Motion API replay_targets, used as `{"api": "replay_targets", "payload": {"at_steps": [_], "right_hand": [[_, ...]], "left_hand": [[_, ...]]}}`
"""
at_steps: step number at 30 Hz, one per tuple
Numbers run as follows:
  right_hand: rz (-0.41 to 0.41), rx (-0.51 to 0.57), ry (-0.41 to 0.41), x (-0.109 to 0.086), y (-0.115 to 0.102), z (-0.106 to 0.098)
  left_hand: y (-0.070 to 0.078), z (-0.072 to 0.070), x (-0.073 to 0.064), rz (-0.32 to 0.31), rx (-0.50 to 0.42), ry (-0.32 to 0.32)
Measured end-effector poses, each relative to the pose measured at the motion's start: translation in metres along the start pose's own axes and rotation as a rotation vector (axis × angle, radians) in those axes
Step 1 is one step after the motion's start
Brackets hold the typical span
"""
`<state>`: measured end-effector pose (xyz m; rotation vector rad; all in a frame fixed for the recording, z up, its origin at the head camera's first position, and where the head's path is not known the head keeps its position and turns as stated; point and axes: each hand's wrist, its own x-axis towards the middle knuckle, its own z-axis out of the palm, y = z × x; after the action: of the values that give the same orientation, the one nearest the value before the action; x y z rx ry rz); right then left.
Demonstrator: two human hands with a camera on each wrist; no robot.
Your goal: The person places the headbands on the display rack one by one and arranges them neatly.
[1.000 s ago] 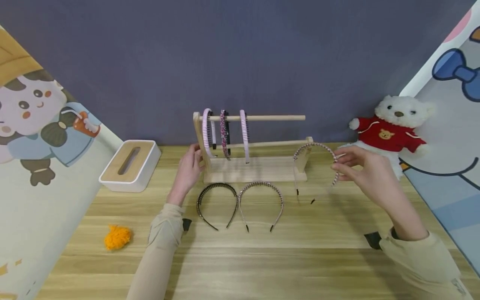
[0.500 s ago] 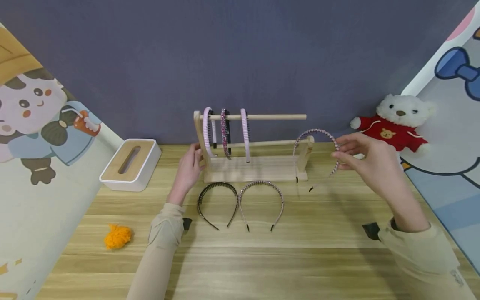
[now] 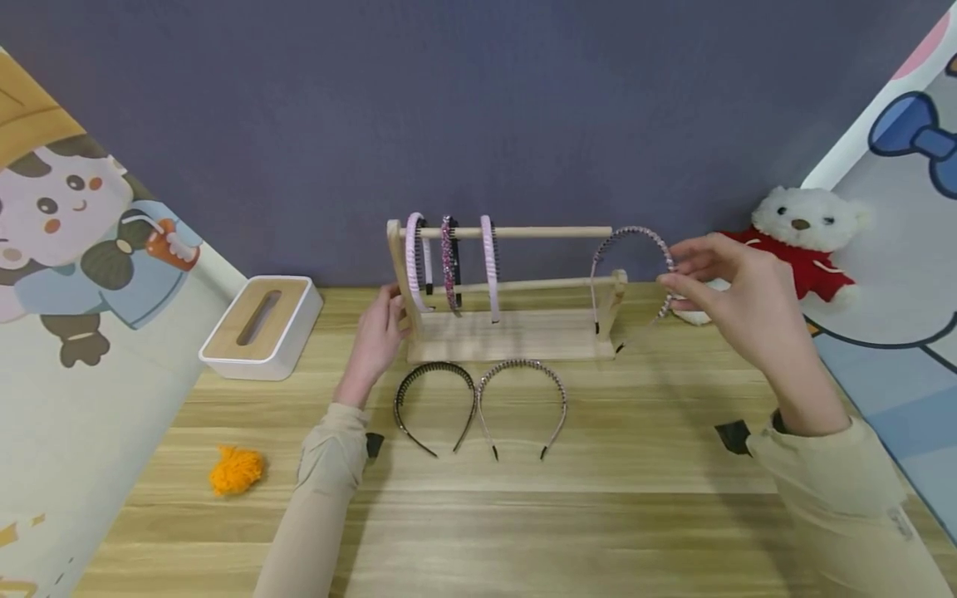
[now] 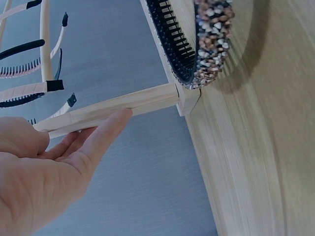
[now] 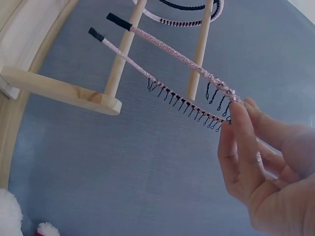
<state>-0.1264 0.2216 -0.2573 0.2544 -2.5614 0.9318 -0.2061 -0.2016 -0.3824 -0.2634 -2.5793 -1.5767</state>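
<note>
Pink headband (image 5: pixel 170 51): by right end of wooden rack (image 3: pixel 516 336), near table's back edge; pinched at one side by right hand (image 3: pixel 736 295), probably leaving tips free; left post (image 4: pixel 147 101) gripped by left hand (image 3: pixel 377 332), seemingly for steadying; hands apart

The left hand (image 3: pixel 376 335) grips; well apart, the right hand (image 3: pixel 748 301) pinches.

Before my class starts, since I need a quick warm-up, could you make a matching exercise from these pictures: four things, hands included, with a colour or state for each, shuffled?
Column one
1. Right hand
2. Left hand
3. Teddy bear
4. Tissue box

Column two
A. touching the rack
B. white sides, wood-coloured top
C. pinching a pink headband
D. dressed in red

Right pairs: 1-C, 2-A, 3-D, 4-B
</note>
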Motion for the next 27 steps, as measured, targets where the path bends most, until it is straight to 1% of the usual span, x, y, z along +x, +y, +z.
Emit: {"api": "replay_targets", "payload": {"at_steps": [14, 27], "right_hand": [[0.018, 0.046, 0.027, 0.011, -0.008, 0.002], [-0.042, 0.075, 0.066, 0.023, -0.029, 0.016]], "left_hand": [[0.002, 0.000, 0.000, -0.004, 0.002, -0.010], [0.000, 0.000, 0.000, 0.006, -0.003, 0.002]]}}
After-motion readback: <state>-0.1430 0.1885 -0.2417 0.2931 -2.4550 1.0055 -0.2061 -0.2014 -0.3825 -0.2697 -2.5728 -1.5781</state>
